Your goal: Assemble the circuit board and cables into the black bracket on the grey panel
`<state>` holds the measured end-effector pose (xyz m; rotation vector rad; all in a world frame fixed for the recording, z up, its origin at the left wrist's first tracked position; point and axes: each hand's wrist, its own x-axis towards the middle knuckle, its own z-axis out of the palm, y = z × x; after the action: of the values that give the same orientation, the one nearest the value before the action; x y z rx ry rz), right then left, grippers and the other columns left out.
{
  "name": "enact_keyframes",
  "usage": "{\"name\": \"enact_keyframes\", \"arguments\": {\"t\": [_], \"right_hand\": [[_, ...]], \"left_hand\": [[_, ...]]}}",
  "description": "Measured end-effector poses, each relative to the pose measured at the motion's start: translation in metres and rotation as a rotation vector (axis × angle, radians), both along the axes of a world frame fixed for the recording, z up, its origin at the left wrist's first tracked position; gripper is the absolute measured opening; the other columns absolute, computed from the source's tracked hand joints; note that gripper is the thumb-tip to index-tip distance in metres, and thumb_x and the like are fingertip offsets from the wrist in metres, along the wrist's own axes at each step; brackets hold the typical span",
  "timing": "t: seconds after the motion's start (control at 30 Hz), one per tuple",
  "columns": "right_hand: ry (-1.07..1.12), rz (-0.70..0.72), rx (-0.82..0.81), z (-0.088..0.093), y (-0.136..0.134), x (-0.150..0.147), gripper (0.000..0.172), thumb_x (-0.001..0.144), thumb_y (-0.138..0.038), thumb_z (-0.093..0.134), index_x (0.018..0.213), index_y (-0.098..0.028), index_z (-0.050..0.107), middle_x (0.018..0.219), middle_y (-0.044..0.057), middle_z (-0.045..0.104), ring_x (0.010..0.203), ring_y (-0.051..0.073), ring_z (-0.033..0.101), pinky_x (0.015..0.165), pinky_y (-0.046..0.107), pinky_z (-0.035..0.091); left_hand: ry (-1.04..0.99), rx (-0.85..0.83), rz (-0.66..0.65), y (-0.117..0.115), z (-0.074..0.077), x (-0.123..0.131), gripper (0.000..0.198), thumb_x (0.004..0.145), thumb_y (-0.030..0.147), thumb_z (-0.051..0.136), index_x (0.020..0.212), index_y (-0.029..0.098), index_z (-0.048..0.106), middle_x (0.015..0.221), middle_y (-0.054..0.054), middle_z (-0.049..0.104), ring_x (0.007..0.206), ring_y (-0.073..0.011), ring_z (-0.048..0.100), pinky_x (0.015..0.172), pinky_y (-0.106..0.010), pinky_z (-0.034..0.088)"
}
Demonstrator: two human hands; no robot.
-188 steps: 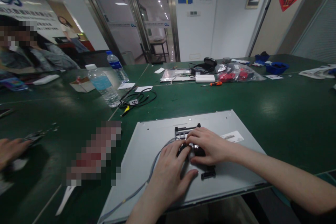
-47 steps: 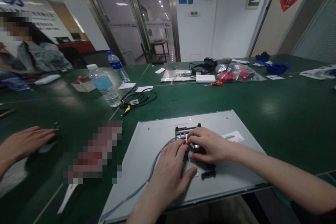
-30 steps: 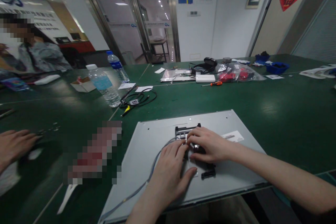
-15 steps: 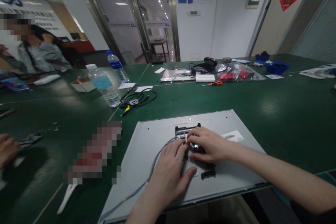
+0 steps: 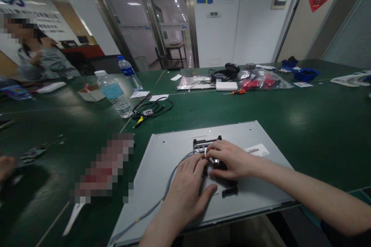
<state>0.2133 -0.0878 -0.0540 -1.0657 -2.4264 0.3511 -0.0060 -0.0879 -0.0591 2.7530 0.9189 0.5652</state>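
A flat pale grey panel (image 5: pixel 171 150) lies at the front edge of the table. Black bracket parts (image 5: pixel 207 141) and a small black piece (image 5: pixel 230 192) sit on its middle. My left hand (image 5: pixel 189 183) rests over the centre, thumb apart, its fingertips bent at the black parts. From the right, my right hand (image 5: pixel 228 158) curls over a dark shiny part, its fingertips meeting those of my left hand. What the fingertips pinch, if anything, is hidden. A grey cable (image 5: pixel 166 189) runs from the bracket to the panel's lower left corner.
Two water bottles (image 5: pixel 114 94), a black cable coil (image 5: pixel 158 108) and a blurred-out item (image 5: pixel 106 166) are left of the panel. Behind are an orange screwdriver (image 5: pixel 238 92), a plastic bag (image 5: pixel 263 80) and blue trays (image 5: pixel 306 74). Another person's hand (image 5: pixel 5 168) shows at far left.
My hands and the panel have not visibly moved. The other person's hand at the left edge has shifted down and left, and the person in the background has changed arm posture.
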Motion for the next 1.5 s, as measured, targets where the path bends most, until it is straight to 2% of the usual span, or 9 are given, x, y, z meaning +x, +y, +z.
{"name": "enact_keyframes", "arguments": {"t": [0.77, 1.0, 1.5], "right_hand": [[0.005, 0.016, -0.020, 0.0015, -0.0011, 0.0006, 0.038, 0.085, -0.038, 0.066, 0.114, -0.017, 0.056, 0.118, 0.012, 0.058, 0.108, 0.025, 0.053, 0.092, 0.042, 0.044], [-0.003, 0.014, -0.022, 0.0012, -0.0005, 0.0013, 0.045, 0.083, -0.040, 0.067, 0.119, -0.017, 0.054, 0.120, 0.013, 0.057, 0.110, 0.026, 0.052, 0.093, 0.043, 0.043], [0.013, 0.018, -0.030, 0.0025, -0.0005, -0.0002, 0.048, 0.082, -0.043, 0.068, 0.118, -0.017, 0.050, 0.113, 0.012, 0.059, 0.105, 0.026, 0.052, 0.091, 0.043, 0.043]], "left_hand": [[-0.012, -0.011, -0.001, -0.0003, 0.0019, 0.0017, 0.050, 0.083, 0.027, 0.065, 0.128, 0.021, 0.045, 0.133, -0.011, 0.050, 0.125, -0.0308, 0.046, 0.104, -0.053, 0.040], [-0.022, -0.014, -0.009, -0.0010, 0.0034, 0.0012, 0.048, 0.083, 0.027, 0.064, 0.127, 0.021, 0.045, 0.133, -0.011, 0.050, 0.124, -0.0308, 0.046, 0.104, -0.052, 0.040], [-0.013, 0.010, -0.019, -0.0006, 0.0061, 0.0014, 0.048, 0.083, 0.029, 0.064, 0.128, 0.022, 0.048, 0.135, -0.011, 0.050, 0.125, -0.0311, 0.046, 0.103, -0.052, 0.042]]}}
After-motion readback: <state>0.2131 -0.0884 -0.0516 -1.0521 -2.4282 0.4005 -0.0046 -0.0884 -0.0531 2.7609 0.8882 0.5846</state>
